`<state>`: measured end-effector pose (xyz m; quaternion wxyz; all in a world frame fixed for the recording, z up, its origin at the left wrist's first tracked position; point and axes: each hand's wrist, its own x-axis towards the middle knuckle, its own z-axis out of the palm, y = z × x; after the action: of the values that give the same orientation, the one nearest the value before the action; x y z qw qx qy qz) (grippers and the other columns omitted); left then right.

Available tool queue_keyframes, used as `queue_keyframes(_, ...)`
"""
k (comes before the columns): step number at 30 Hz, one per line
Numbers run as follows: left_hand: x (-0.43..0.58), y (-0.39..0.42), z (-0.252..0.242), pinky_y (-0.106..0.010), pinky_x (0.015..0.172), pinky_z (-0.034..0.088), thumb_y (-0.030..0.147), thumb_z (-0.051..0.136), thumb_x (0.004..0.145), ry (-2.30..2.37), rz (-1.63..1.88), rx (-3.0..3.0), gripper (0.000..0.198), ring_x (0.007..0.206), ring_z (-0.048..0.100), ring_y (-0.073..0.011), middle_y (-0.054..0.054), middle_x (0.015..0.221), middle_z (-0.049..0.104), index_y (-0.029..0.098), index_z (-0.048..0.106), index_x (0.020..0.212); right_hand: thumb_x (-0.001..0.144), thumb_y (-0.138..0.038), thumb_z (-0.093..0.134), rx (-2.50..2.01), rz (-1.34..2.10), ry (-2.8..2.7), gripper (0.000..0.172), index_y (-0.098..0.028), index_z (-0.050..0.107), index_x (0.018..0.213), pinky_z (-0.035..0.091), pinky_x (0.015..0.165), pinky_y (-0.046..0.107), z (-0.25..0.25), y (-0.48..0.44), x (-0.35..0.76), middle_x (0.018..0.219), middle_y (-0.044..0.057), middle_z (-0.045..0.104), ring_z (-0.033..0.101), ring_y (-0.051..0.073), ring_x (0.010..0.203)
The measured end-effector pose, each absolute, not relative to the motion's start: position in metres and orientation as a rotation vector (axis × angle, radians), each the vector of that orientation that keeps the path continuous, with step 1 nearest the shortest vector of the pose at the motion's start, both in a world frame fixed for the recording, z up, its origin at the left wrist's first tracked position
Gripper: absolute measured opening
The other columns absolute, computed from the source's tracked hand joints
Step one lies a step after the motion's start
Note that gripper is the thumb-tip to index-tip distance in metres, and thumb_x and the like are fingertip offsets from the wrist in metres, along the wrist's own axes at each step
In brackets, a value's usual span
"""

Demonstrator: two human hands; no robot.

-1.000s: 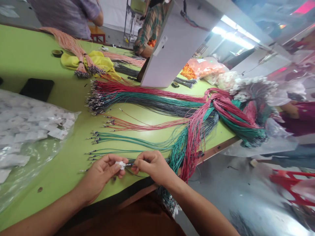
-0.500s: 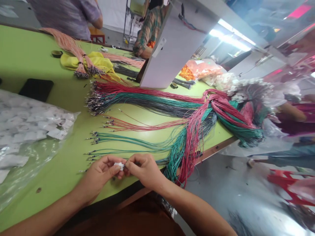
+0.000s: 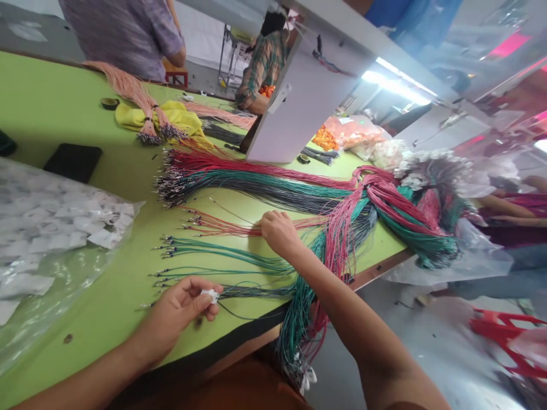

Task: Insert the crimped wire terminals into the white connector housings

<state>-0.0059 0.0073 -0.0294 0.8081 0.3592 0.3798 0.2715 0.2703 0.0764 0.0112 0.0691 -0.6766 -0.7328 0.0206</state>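
Note:
My left hand (image 3: pixel 186 304) pinches a small white plastic connector (image 3: pixel 210 295) between thumb and fingers. Thin dark and green wires run from the connector toward the right. Farther up the table, my right hand (image 3: pixel 277 232) curls over a row of thin red wires (image 3: pixel 226 225), its fingers closed at them; how many it grips is hidden under the hand. Between the two hands lie green wires (image 3: pixel 239 253) with metal terminals at their left ends. Dark wires (image 3: pixel 265 291) lie along the near edge.
A thick bundle of red, green and black wires (image 3: pixel 256 176) stretches across behind. A clear bag of white connectors (image 3: pixel 77 219) lies at left, near a black flat object (image 3: pixel 73 162). A grey upright panel (image 3: pixel 294 108) stands at the back. Other people (image 3: pixel 123 34) are across the table.
My right hand has left the connector and moved up and away onto the red wires. My left hand keeps the connector, whose attached wires now show.

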Motion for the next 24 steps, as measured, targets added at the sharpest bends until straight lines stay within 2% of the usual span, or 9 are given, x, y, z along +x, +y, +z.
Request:
queue_keyframes(5,-0.006,0.009,-0.033,-0.027,0.065,0.045,0.035,0.067,0.082,0.777,0.558,0.809,0.021,0.071,0.060,-0.0118,-0.007,0.102,0.069,0.018,0.062,0.093,0.081,-0.008,0.049,-1.936,-0.024,-2.153,0.015,-0.016,0.061,0.076,0.037,0.078,0.033,0.017,0.071,0.283,0.075,0.007,0.064,0.054,0.018,0.074)
queue_keyframes(8,-0.007,0.010,-0.031,-0.027,0.067,0.046,0.034,0.067,0.082,0.749,0.532,0.850,0.021,0.069,0.060,-0.0117,-0.007,0.101,0.070,0.018,0.063,0.094,0.082,-0.010,0.048,-1.862,-0.039,-2.063,0.013,-0.017,0.058,0.078,0.041,0.072,0.030,0.037,0.059,0.281,0.072,0.004,0.061,0.054,0.016,0.069)
queue_keyframes(10,-0.007,0.010,-0.029,-0.028,0.068,0.047,0.034,0.068,0.081,0.745,0.521,0.864,0.020,0.069,0.060,-0.0119,-0.007,0.102,0.069,0.018,0.064,0.093,0.084,-0.013,0.049,-1.703,0.078,-2.019,0.012,-0.018,0.059,0.079,0.043,0.065,0.026,0.050,0.045,0.266,0.072,0.002,0.061,0.054,0.013,0.066)
queue_keyframes(13,-0.007,0.010,-0.026,-0.027,0.066,0.047,0.035,0.068,0.080,0.770,0.536,0.883,0.020,0.069,0.060,-0.0120,-0.006,0.102,0.069,0.019,0.065,0.091,0.087,-0.014,0.052,-1.401,0.479,-2.032,0.011,-0.017,0.062,0.082,0.045,0.062,0.022,0.059,0.019,0.227,0.073,0.001,0.062,0.056,0.011,0.065)
queue_keyframes(16,-0.008,0.010,-0.026,-0.025,0.065,0.046,0.035,0.069,0.079,0.762,0.536,0.890,0.022,0.067,0.060,-0.0126,-0.002,0.080,0.070,0.019,0.066,0.093,0.084,-0.012,0.056,-1.346,0.833,-1.994,0.011,-0.016,0.065,0.082,0.044,0.060,0.019,0.051,-0.003,0.192,0.072,0.000,0.064,0.058,0.009,0.065)
queue_keyframes(18,-0.008,0.010,-0.028,-0.025,0.065,0.046,0.035,0.069,0.080,0.740,0.538,0.874,0.022,0.067,0.061,-0.0127,0.000,0.073,0.068,0.019,0.066,0.094,0.082,-0.009,0.057,-1.445,0.910,-1.883,0.012,-0.016,0.066,0.078,0.043,0.058,0.019,0.041,-0.011,0.183,0.070,-0.001,0.063,0.057,0.009,0.064)
queue_keyframes(21,-0.008,0.010,-0.030,-0.025,0.066,0.047,0.034,0.069,0.080,0.727,0.551,0.860,0.020,0.070,0.061,-0.0124,-0.003,0.090,0.070,0.019,0.066,0.093,0.080,-0.010,0.059,-1.550,0.909,-1.761,0.012,-0.016,0.067,0.074,0.039,0.055,0.019,0.030,-0.016,0.184,0.064,-0.002,0.059,0.052,0.008,0.059)
queue_keyframes(24,-0.008,0.010,-0.031,-0.026,0.067,0.047,0.033,0.067,0.081,0.719,0.549,0.866,0.019,0.070,0.061,-0.0128,-0.003,0.086,0.070,0.019,0.066,0.095,0.080,-0.013,0.060,-1.559,0.883,-1.754,0.011,-0.016,0.068,0.074,0.037,0.054,0.020,0.028,-0.018,0.189,0.061,-0.003,0.054,0.048,0.008,0.057)
